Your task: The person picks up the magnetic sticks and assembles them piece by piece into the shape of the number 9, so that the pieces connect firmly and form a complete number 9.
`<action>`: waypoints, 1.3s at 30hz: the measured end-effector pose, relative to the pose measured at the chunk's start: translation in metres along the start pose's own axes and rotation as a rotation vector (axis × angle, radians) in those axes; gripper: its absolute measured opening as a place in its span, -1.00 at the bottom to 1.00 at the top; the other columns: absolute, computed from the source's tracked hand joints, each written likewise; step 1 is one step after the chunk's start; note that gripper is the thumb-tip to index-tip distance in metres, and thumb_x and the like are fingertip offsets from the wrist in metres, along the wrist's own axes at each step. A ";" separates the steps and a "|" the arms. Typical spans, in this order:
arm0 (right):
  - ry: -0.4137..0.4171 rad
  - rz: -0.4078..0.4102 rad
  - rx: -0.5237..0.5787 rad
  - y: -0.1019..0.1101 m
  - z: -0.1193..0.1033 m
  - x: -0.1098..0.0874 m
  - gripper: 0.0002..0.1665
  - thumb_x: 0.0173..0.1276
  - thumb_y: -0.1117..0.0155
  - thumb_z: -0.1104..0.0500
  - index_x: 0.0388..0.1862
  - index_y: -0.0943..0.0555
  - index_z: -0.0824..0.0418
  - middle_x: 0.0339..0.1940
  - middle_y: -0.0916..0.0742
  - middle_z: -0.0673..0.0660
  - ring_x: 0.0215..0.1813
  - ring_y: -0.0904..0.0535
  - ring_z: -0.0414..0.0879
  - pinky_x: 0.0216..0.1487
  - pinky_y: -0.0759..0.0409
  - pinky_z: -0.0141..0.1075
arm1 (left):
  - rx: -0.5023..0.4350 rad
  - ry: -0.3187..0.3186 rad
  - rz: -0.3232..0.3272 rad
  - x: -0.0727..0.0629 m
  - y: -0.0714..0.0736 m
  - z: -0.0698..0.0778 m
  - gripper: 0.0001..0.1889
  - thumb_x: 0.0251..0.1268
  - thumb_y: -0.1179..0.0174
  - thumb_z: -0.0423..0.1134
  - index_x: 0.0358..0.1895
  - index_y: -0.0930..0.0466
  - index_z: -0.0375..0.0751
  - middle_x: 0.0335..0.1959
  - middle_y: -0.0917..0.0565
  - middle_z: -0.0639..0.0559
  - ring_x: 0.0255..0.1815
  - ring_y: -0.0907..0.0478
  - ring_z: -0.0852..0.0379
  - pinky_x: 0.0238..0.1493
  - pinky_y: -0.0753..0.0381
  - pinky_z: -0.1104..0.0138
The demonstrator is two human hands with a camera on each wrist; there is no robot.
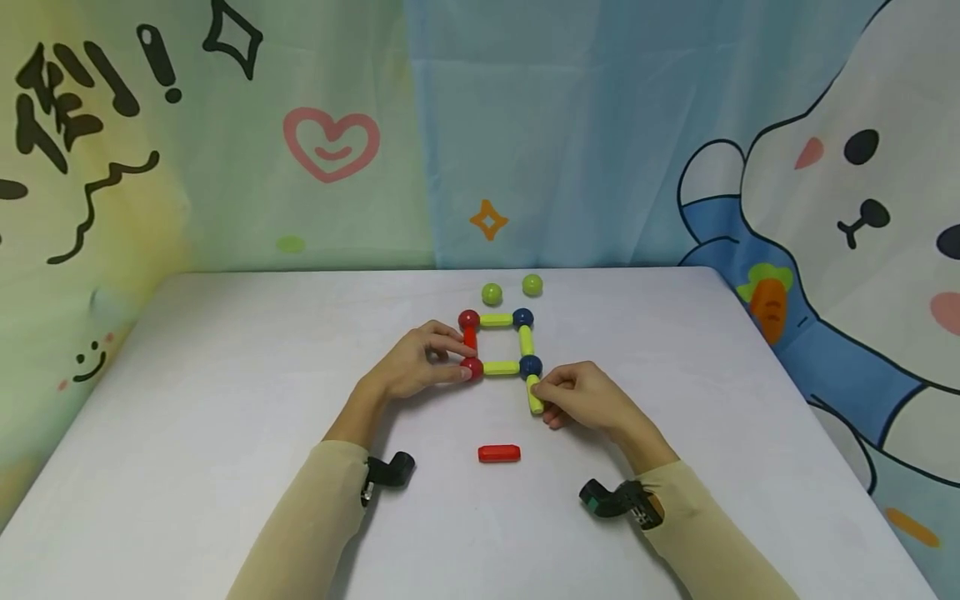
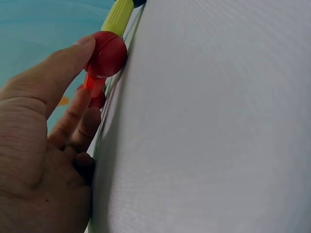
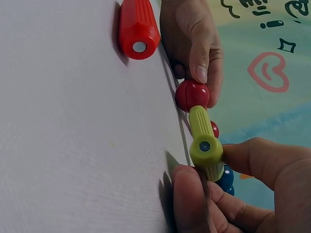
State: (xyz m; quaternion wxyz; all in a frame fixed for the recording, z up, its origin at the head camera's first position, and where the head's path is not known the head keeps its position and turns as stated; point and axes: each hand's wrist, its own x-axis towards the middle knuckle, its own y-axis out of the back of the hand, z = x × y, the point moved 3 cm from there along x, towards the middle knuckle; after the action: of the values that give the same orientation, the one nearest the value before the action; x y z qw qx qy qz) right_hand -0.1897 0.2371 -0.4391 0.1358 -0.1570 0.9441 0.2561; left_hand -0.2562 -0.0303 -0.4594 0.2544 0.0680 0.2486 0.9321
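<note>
A square of magnetic rods and balls lies on the table: three yellow-green rods, a red rod (image 1: 470,337), two red balls and two blue balls. My left hand (image 1: 416,362) holds its left side, thumb on the near red ball (image 2: 107,53) and fingers along the red rod. Between thumb and fingers, my right hand (image 1: 585,396) pinches another yellow-green magnetic rod (image 1: 535,402), whose far end meets the near blue ball (image 1: 530,365). In the right wrist view this rod points its metal-tipped end (image 3: 204,146) toward the camera.
A loose red rod (image 1: 498,453) lies on the white table (image 1: 225,400), nearer to me than the square. Beyond the square sit two green balls (image 1: 492,293), close to the back edge. A printed curtain (image 1: 525,133) hangs behind the table.
</note>
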 end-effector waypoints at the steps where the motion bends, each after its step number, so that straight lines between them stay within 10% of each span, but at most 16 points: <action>1: -0.001 -0.002 -0.001 0.000 0.000 0.001 -0.70 0.48 -0.27 0.13 -0.11 -0.67 0.40 -0.47 -0.75 0.14 -0.47 -0.69 -0.10 -0.30 -0.73 -0.26 | 0.000 0.001 0.000 0.000 0.001 0.000 -0.71 0.21 -0.49 -0.15 0.02 -0.82 0.06 0.16 -0.56 0.08 0.17 -0.46 0.05 0.18 -0.49 0.15; 14: 0.031 0.035 -0.091 0.008 -0.005 0.013 -0.62 0.56 -0.21 0.00 -0.15 -0.66 0.34 -0.45 -0.72 0.15 -0.45 -0.67 -0.10 -0.30 -0.72 -0.26 | 0.011 0.004 0.015 0.000 0.009 -0.004 -0.70 0.22 -0.48 -0.13 0.03 -0.81 0.09 0.17 -0.55 0.10 0.17 -0.46 0.06 0.18 -0.49 0.15; 24: 0.233 0.113 -0.159 0.038 -0.013 0.042 -0.72 0.58 -0.19 0.06 -0.07 -0.62 0.28 -0.39 -0.72 0.18 -0.37 -0.67 0.00 -0.30 -0.70 -0.23 | 0.016 0.002 0.017 0.001 0.015 0.001 -0.71 0.21 -0.48 -0.13 0.02 -0.81 0.10 0.16 -0.55 0.10 0.20 -0.45 0.07 0.20 -0.50 0.14; 39: 0.306 0.320 -0.220 0.057 -0.015 0.072 -0.54 0.55 -0.23 0.07 0.32 -0.51 0.23 0.17 -0.62 0.23 -0.08 -0.62 0.10 -0.30 -0.61 -0.27 | 0.015 0.013 -0.002 -0.001 0.000 -0.002 -0.71 0.21 -0.49 -0.14 0.02 -0.81 0.12 0.14 -0.55 0.12 0.18 -0.46 0.11 0.16 -0.53 0.19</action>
State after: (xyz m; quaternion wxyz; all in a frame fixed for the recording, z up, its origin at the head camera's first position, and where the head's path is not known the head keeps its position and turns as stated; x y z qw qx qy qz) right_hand -0.2792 0.2598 -0.4252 -0.0687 -0.0563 0.9330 0.3487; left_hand -0.2557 -0.0319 -0.4610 0.2532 0.0638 0.2571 0.9304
